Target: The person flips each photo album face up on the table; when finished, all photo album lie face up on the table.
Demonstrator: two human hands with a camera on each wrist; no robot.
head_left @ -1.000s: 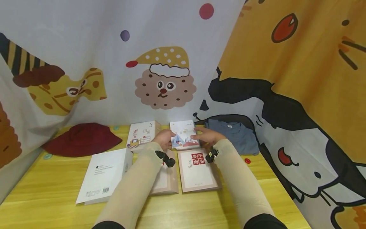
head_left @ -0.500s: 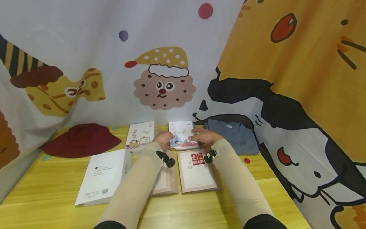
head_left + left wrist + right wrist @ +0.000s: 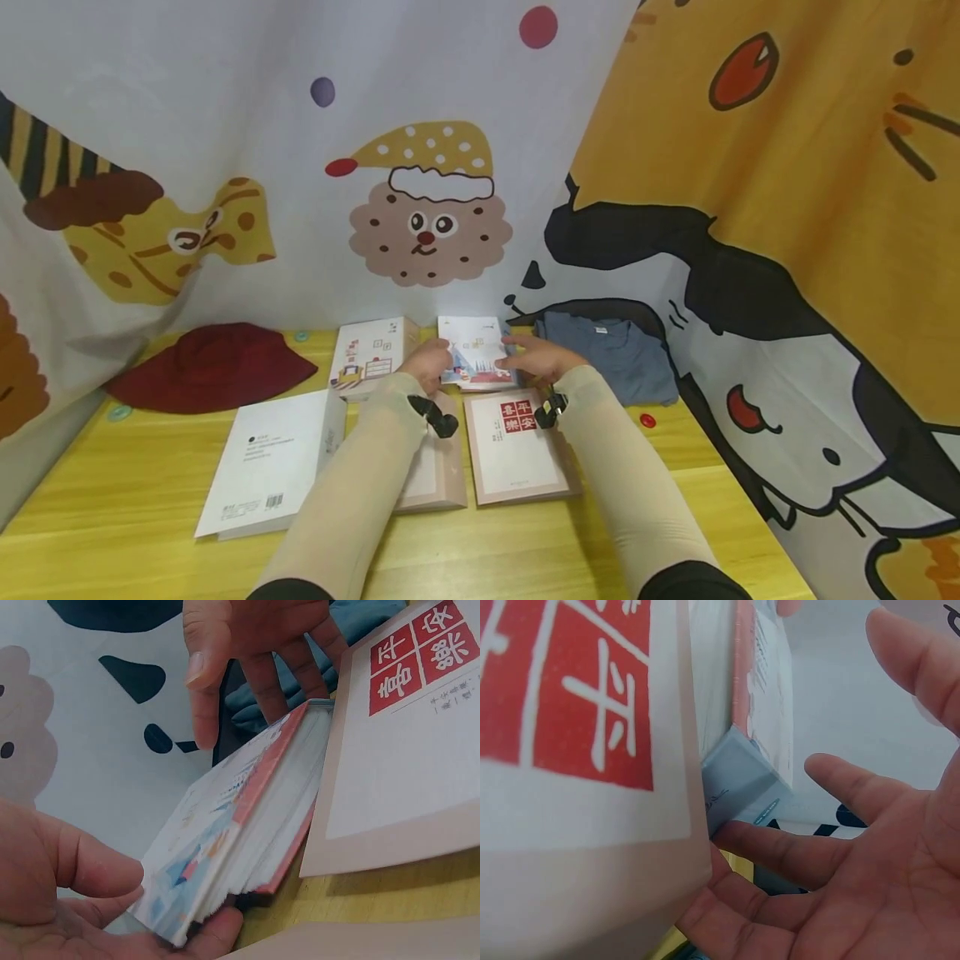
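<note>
A thick book with a white illustrated cover point(image 3: 474, 346) lies at the back middle of the table, between both hands. My left hand point(image 3: 427, 365) grips its left side: in the left wrist view the thumb point(image 3: 105, 866) lies at the cover's edge and fingertips point(image 3: 217, 930) show under the corner. On the other side, my right hand point(image 3: 547, 357) has its fingers spread. The right wrist view shows its fingertips close beside the book's blue-grey spine point(image 3: 742, 780), with the thumb raised apart. Part of the book's right edge is hidden by that hand.
In front lie two pink-bordered books, the right one with red squares point(image 3: 517, 450), the left one point(image 3: 442, 467) partly under my forearm. Another illustrated book point(image 3: 371, 354), a white book point(image 3: 266, 458) and a maroon hat point(image 3: 217, 367) are at left. A folded blue-grey shirt point(image 3: 615, 354) lies right.
The illustrated book between the hands has shifted slightly left, and both hands have moved a little left with it. The other things stay where they were.
</note>
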